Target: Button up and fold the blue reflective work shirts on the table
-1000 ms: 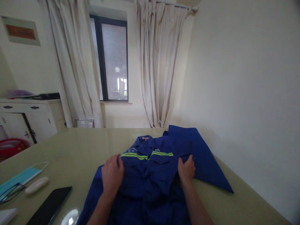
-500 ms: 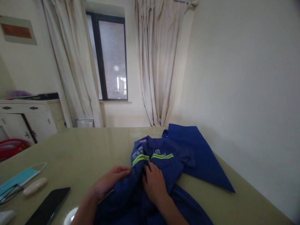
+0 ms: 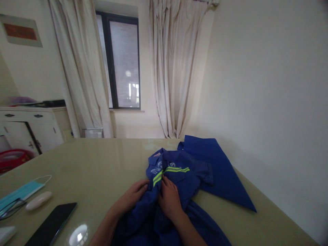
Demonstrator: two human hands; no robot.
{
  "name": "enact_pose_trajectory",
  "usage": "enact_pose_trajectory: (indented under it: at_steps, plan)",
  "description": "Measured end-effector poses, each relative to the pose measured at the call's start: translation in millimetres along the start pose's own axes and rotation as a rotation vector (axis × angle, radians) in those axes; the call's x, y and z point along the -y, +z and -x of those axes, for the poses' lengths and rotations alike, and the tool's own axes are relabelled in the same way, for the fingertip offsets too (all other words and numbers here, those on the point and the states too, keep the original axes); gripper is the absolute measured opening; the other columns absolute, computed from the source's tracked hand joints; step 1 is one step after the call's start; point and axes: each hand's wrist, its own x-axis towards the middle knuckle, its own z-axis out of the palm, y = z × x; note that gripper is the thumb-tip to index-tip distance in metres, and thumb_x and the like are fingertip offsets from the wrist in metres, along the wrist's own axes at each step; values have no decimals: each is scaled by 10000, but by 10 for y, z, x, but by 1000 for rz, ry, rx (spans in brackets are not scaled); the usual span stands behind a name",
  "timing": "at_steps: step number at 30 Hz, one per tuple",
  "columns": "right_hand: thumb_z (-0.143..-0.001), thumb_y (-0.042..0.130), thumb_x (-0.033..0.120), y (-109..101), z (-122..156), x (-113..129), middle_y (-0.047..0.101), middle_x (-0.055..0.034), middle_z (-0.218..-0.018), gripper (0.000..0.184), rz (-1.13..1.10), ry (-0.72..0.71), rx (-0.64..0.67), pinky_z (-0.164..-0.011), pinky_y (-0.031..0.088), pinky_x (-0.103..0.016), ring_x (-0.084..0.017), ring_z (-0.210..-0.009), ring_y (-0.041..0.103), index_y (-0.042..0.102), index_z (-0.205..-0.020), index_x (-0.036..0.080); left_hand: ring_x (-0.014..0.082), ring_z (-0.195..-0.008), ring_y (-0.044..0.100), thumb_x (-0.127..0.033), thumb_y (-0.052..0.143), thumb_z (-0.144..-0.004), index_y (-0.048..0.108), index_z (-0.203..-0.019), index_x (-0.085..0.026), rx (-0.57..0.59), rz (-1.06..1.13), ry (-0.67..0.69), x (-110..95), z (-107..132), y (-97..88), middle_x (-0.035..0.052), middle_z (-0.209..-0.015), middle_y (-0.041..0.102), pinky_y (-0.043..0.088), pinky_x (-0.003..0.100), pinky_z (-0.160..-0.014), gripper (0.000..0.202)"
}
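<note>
A dark blue work shirt (image 3: pixel 183 186) with a collar, white print and yellow-green stripes lies front up on the table, its lower part running toward me. My left hand (image 3: pixel 134 195) grips the cloth at the shirt's left side, below the stripe. At the middle of the front, my right hand (image 3: pixel 170 197) has its fingers curled into the cloth just under the stripes. Fabric is bunched between the two hands, and the fingertips are partly hidden in it.
A folded blue cloth (image 3: pixel 222 174) lies behind the shirt, near the right wall. On the table's left are a phone (image 3: pixel 52 223), a light oval object (image 3: pixel 39 201), a face mask (image 3: pixel 24 194), glasses (image 3: pixel 11 208) and a round shiny object (image 3: pixel 78 235).
My left hand has moved right, toward my right hand, pushing the shirt's left side inward. The left stripe now slants more steeply. My right hand has hardly moved.
</note>
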Motion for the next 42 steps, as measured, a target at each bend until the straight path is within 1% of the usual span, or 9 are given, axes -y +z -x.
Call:
enact_pose_trajectory:
  at_steps: [4,10,12,18,26,29,34,38,42]
  plan:
    - [-857,587,165,-44,2,15,654,-84,-1373,495,-35,-13,2,-1094,425,-404,-271,-1299,570,652,-1335,276,270,-1279,614,-537,653,-867,672,-1283,-273,186,551,-133,-151,92,120,73,-1410,646,482,416,-1094,493]
    - [-869,536,137,-42,-6,30,641,-77,-1387,502,-40,-15,9,-1094,417,-412,-269,-1305,558,653,-1333,287,271,-1069,736,-331,825,-741,601,-1282,-218,-87,820,-361,31,-62,238,133,-1268,726,600,390,-919,597]
    - [-844,553,130,-21,1,0,624,-87,-1409,534,-30,-28,12,-1104,415,-422,-274,-1321,548,642,-1349,280,284,-993,761,-280,843,-714,600,-1296,-209,-69,861,-431,49,-76,297,129,-1155,771,615,407,-888,635]
    - [-780,652,254,63,26,-136,631,-133,-1396,584,-5,-93,-13,-1114,436,-490,-344,-1328,545,642,-1363,228,303,-992,750,-370,896,-655,744,-1095,-196,135,693,-241,-76,-32,451,133,-1074,787,598,405,-893,496]
    - [-781,642,296,46,37,-119,674,-104,-1342,563,-35,-114,-51,-1095,460,-493,-348,-1272,591,663,-1340,232,223,-694,710,-636,879,-529,739,-792,-163,-130,426,-192,140,-182,426,61,-786,759,563,320,-667,559]
    - [-779,651,295,41,47,-117,647,-126,-1379,581,-18,-109,-40,-1096,453,-502,-361,-1292,572,651,-1355,219,224,-751,708,-687,817,-595,757,-914,-178,-173,371,-168,80,-175,413,60,-891,766,561,319,-693,604]
    - [-749,670,274,60,58,-134,629,-119,-1405,605,8,-105,-25,-1129,415,-473,-338,-1325,544,651,-1353,236,286,-1123,659,-667,742,-712,758,-1038,-194,-224,276,-73,-8,-154,402,104,-1182,730,537,358,-931,575]
    - [-759,638,249,49,57,-120,614,-109,-1426,598,32,-96,8,-1140,398,-476,-339,-1352,519,649,-1356,236,265,-987,697,-675,767,-674,721,-870,-192,-168,311,-48,30,-155,422,81,-1032,752,560,342,-864,524]
    - [-796,608,184,2,38,-52,606,-118,-1433,593,21,-48,3,-1125,407,-451,-318,-1341,532,622,-1387,232,227,-863,726,-701,684,-756,636,-1065,-245,-304,512,-177,66,-153,395,31,-940,760,585,333,-769,553]
